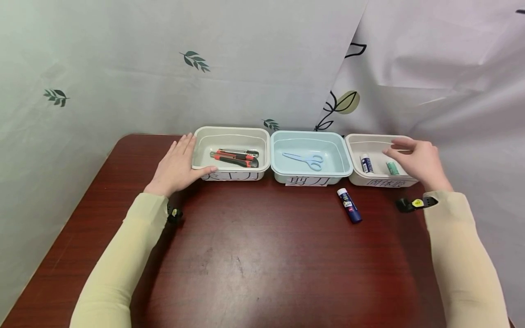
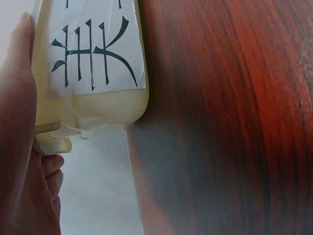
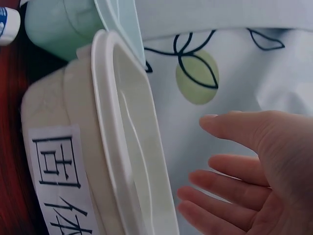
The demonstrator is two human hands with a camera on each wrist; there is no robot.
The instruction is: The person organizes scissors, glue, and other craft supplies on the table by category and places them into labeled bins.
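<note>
My left hand point(image 1: 176, 164) rests against the left end of the left cream bin point(image 1: 231, 130), fingers stretched along its side and thumb over the front rim. Inside that bin lie red-and-black utility knives point(image 1: 235, 158). Over the right end of the right cream bin point(image 1: 356, 176) hovers my right hand point(image 1: 422, 161). Its fingers are loosely bent, and the right wrist view shows nothing between thumb and fingers point(image 3: 234, 196). Below it, in the bin, are a blue-and-white glue stick point(image 1: 367, 164) and a green glue stick point(image 1: 392, 167).
Between the cream bins stands a light blue bin point(image 1: 283, 172) with blue scissors point(image 1: 305, 159) in it. A blue glue stick point(image 1: 349, 206) with a white cap lies on the dark red table point(image 1: 262, 255) in front. Behind the bins hangs a pale cloth point(image 1: 246, 68).
</note>
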